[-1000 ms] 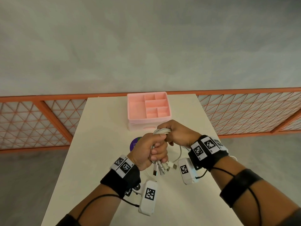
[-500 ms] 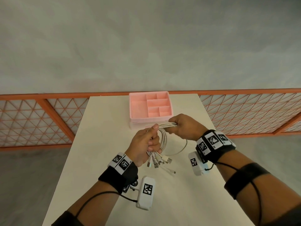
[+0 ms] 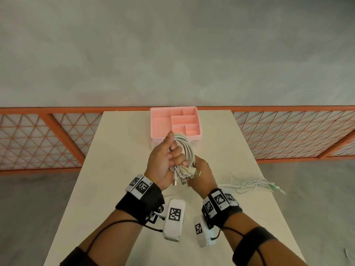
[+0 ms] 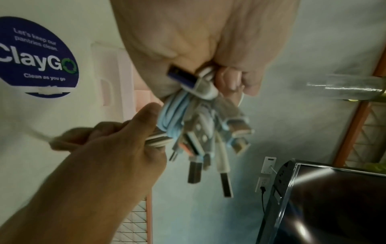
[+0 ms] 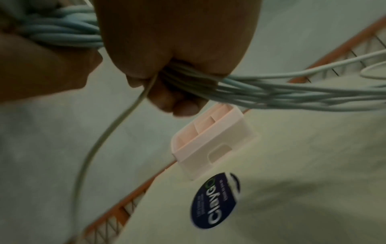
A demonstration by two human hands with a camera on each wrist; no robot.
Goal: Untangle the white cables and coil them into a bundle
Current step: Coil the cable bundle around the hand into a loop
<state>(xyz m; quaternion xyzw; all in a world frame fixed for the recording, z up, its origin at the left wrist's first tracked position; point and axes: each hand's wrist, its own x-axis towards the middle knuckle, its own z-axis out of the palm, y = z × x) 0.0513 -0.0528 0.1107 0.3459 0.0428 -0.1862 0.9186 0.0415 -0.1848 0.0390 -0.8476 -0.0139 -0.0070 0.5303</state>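
Observation:
My left hand is raised over the table with its fingers curled round a looped bundle of white cables, thumb pointing up. Several USB plug ends hang out below that fist, seen close in the left wrist view as plugs. Just under and right of it, my right hand grips the same cables where they leave the loop. Loose cable tails trail from there onto the table at the right. The palm of my left hand hides part of the bundle.
A pink divided tray stands at the table's far end, just beyond the hands. A round blue ClayGo sticker lies on the cream table near the tray. An orange mesh fence runs behind. A dark monitor shows in the left wrist view.
My left hand has lifted the loop upright toward the tray. My right hand has left the loop's far end and dropped below the left hand, and the tails now trail to the right.

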